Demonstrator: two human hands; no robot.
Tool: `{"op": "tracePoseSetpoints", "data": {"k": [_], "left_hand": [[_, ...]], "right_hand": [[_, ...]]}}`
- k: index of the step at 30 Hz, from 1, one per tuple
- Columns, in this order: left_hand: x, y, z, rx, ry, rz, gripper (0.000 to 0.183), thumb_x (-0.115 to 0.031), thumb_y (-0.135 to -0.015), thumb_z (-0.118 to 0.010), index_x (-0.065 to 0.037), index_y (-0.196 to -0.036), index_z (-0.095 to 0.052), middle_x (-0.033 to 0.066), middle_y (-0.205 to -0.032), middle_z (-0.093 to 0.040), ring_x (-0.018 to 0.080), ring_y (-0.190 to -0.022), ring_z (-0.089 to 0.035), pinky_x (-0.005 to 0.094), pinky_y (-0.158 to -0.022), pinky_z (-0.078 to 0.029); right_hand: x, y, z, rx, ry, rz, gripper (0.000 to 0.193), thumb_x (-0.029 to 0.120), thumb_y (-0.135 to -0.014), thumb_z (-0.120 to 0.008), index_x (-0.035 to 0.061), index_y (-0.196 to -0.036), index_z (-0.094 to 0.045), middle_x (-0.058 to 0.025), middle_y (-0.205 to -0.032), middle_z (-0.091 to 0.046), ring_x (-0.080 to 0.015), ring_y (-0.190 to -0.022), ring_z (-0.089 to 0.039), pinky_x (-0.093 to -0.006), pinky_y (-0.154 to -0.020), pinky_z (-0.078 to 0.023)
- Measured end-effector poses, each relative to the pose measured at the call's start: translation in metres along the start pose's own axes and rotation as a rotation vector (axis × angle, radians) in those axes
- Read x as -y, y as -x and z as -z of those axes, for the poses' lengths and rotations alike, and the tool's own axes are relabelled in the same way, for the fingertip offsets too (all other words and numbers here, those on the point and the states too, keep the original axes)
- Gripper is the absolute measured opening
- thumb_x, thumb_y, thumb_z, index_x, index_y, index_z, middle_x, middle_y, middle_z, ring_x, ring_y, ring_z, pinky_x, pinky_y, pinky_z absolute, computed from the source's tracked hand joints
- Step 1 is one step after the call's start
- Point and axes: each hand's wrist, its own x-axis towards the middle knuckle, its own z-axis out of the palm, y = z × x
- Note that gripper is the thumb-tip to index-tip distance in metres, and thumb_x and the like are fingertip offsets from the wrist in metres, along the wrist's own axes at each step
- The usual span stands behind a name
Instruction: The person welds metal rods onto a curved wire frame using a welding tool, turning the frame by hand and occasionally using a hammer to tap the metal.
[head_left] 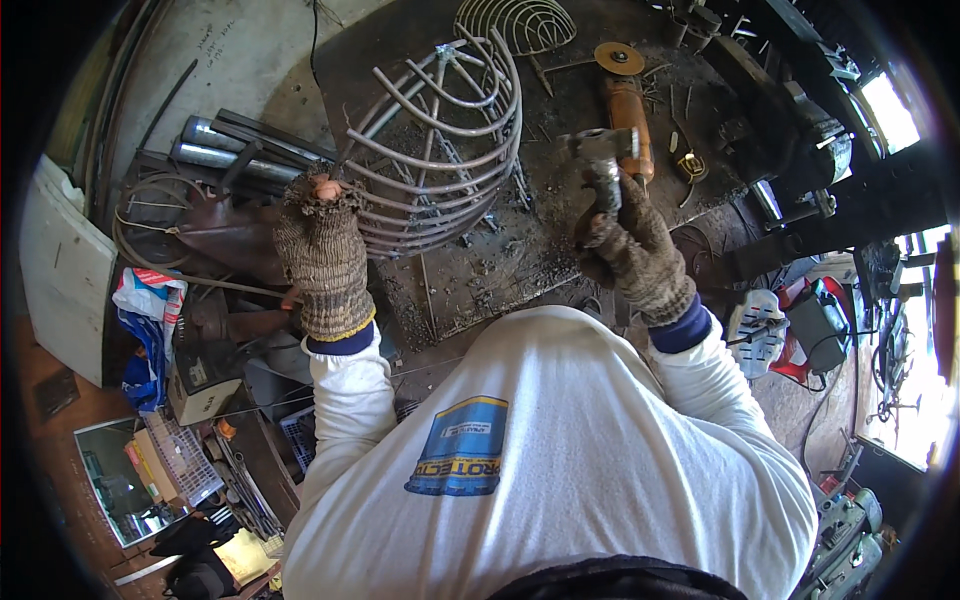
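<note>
A ribbed frame of curved metal rods point(440, 185) rests on the dark, littered work table point(520, 262), its rods bowing out to the right. My left hand point(322, 245), in a frayed brown knit glove with a bare fingertip showing, is closed at the frame's left side, where the lower rod ends run behind the fingers. My right hand point(640, 245), gloved alike, grips a hammer point(603, 165) by its metal shaft, head uppermost. The hammer is to the right of the frame, apart from it, and partly covers an orange angle grinder point(627, 105).
A flat half-round rod grille point(515, 25) lies at the far edge, near a round disc point(619, 58). A yellow tape measure point(691, 166) sits right of the grinder. Metal tubes point(225, 150) are stacked at left. Dark machinery point(810, 120) borders the table's right.
</note>
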Motion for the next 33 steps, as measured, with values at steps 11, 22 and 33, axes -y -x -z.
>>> {"op": "tracePoseSetpoints", "data": {"k": [11,22,33], "left_hand": [[-0.003,-0.005,0.002,-0.086,0.088,0.073,0.038,-0.038,-0.092,-0.07,-0.004,-0.108,-0.063,0.002,-0.096,-0.067,0.0118,-0.087,-0.06,0.0281,-0.079,-0.048],[-0.002,-0.007,0.008,-0.001,-0.152,0.079,0.041,-0.046,-0.089,-0.071,-0.008,-0.1,-0.066,-0.0011,-0.084,-0.063,0.0096,-0.076,-0.054,0.0264,-0.069,-0.043],[-0.029,0.005,0.005,0.033,-0.128,0.146,0.037,-0.038,-0.088,-0.073,-0.006,-0.104,-0.066,0.0,-0.087,-0.063,0.0109,-0.075,-0.056,0.0274,-0.07,-0.045]], "right_hand": [[-0.092,-0.033,0.063,-0.028,1.32,-0.012,0.05,0.012,-0.095,-0.054,-0.0004,-0.14,-0.037,-0.0232,-0.12,-0.063,-0.0369,-0.11,-0.063,-0.0427,-0.09,-0.051],[-0.093,-0.037,0.048,-0.094,1.508,-0.105,0.043,0.021,-0.095,-0.05,0.0072,-0.135,-0.049,-0.0223,-0.115,-0.064,-0.04,-0.106,-0.062,-0.0474,-0.09,-0.05],[-0.088,-0.047,0.052,-0.169,0.97,0.207,0.057,0.042,-0.095,-0.06,0.0049,-0.136,-0.049,-0.0173,-0.113,-0.063,-0.0323,-0.102,-0.063,-0.0406,-0.088,-0.051]]}}
